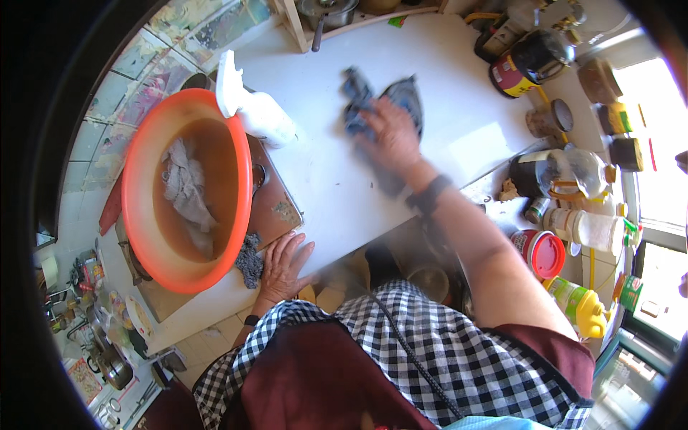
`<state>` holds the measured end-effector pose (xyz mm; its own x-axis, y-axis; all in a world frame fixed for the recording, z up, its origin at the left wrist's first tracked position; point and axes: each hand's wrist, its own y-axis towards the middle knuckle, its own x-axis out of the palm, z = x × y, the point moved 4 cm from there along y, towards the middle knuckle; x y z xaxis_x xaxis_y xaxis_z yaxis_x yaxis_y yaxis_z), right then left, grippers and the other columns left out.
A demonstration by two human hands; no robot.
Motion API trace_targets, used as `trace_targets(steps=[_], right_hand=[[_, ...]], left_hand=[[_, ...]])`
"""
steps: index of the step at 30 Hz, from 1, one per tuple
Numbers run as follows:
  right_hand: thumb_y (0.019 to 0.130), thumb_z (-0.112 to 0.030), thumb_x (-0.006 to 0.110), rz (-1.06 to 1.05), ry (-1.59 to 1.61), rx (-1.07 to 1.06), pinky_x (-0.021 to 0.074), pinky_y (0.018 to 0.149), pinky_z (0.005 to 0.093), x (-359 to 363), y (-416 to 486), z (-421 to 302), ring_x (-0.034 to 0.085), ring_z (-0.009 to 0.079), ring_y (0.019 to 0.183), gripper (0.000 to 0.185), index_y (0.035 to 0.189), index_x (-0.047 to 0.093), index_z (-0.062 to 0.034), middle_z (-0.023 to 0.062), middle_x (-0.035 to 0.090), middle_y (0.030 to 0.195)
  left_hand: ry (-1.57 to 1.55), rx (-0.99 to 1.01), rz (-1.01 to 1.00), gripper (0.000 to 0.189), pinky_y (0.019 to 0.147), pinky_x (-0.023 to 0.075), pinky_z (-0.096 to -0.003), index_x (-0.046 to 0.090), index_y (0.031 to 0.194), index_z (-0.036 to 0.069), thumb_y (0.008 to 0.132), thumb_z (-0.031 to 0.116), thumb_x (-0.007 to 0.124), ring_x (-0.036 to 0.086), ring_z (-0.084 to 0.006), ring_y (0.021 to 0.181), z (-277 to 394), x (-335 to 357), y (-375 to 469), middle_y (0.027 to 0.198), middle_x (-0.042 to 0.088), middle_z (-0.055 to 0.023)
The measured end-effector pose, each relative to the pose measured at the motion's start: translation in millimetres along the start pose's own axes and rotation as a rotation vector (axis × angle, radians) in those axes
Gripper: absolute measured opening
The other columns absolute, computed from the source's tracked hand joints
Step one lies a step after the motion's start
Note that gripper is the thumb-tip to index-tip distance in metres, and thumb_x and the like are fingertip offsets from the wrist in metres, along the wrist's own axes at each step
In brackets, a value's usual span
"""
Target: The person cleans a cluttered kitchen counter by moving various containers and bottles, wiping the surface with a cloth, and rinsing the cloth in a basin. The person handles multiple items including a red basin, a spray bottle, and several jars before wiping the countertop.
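My right hand presses a dark blue-grey cloth against the white tabletop; hand and cloth are slightly blurred. Part of the cloth is hidden under my palm. At the table's near edge my left hand rests flat with its fingers spread, next to a brown board. A grey scouring pad lies just left of those fingers. Over the board stands an orange plastic basin of brownish water, with a pale wet rag in it. Beside the basin's far rim is a white spray bottle.
Bottles and jars line the right side, among them a large dark bottle, a red-lidded tub and a yellow bottle. At the far edge, a wooden shelf holds a pot with its handle jutting over the table.
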<state>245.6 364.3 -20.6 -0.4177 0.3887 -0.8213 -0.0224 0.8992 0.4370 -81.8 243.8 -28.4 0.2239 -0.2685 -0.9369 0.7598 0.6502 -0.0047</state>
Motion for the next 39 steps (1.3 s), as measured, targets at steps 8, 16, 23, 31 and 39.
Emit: trace_targets(steps=[8,16,23,31,39], right_hand=[[0.072,-0.015,0.073,-0.258,0.187,0.043,0.0390,0.100,0.0449,5.0,-70.0,-110.0,0.050,0.0287,0.119,0.035,0.107,0.069,-0.0144,0.0098,0.059,0.124],[0.088,-0.023,0.064,0.121,0.792,0.778,0.0521,0.075,0.0355,-80.2,-42.7,30.1,0.066,0.0278,0.089,0.043,0.119,0.054,0.0036,0.0151,0.068,0.097],[0.080,-0.047,0.066,0.087,-0.112,0.213,0.0366,0.102,0.0464,-61.6,-27.6,44.3,0.045,0.0366,0.124,0.050,0.117,0.064,-0.0144,0.0136,0.053,0.131],[0.066,-0.026,0.073,0.055,-0.050,0.015,0.0371,0.099,0.0480,-29.8,-59.4,-45.0,0.050,0.0269,0.119,0.032,0.098,0.072,-0.0201,0.0007,0.061,0.121],[0.088,-0.049,0.054,0.080,-0.625,0.938,0.0255,0.102,0.0622,-106.5,-12.1,159.9,0.035,0.0502,0.127,0.066,0.142,0.041,-0.0119,0.0276,0.041,0.140]], left_hand=[[0.046,0.037,0.119,0.076,0.110,0.0287,-0.0454,0.051,0.132,0.018,0.064,0.025,0.082,0.036,-0.0291,0.133,9.1,-13.5,12.8,0.139,0.043,-0.0068],[0.070,0.071,0.153,0.073,0.110,0.0289,-0.0452,0.049,0.133,0.018,0.067,0.028,0.079,0.035,-0.0270,0.134,6.2,-22.0,17.7,0.139,0.043,-0.0059],[0.064,0.035,0.109,0.075,0.112,0.0259,-0.0449,0.049,0.134,0.019,0.067,0.027,0.081,0.032,-0.0266,0.136,5.3,-21.2,21.5,0.142,0.040,-0.0053],[0.075,0.044,0.065,0.073,0.110,0.0273,-0.0464,0.050,0.133,0.015,0.067,0.029,0.079,0.034,-0.0293,0.134,3.0,-20.6,30.7,0.140,0.042,-0.0087],[0.118,0.085,0.068,0.069,0.106,0.0318,-0.0493,0.051,0.133,0.014,0.072,0.035,0.076,0.039,-0.0315,0.131,-2.0,-24.0,32.8,0.137,0.043,-0.0122]])
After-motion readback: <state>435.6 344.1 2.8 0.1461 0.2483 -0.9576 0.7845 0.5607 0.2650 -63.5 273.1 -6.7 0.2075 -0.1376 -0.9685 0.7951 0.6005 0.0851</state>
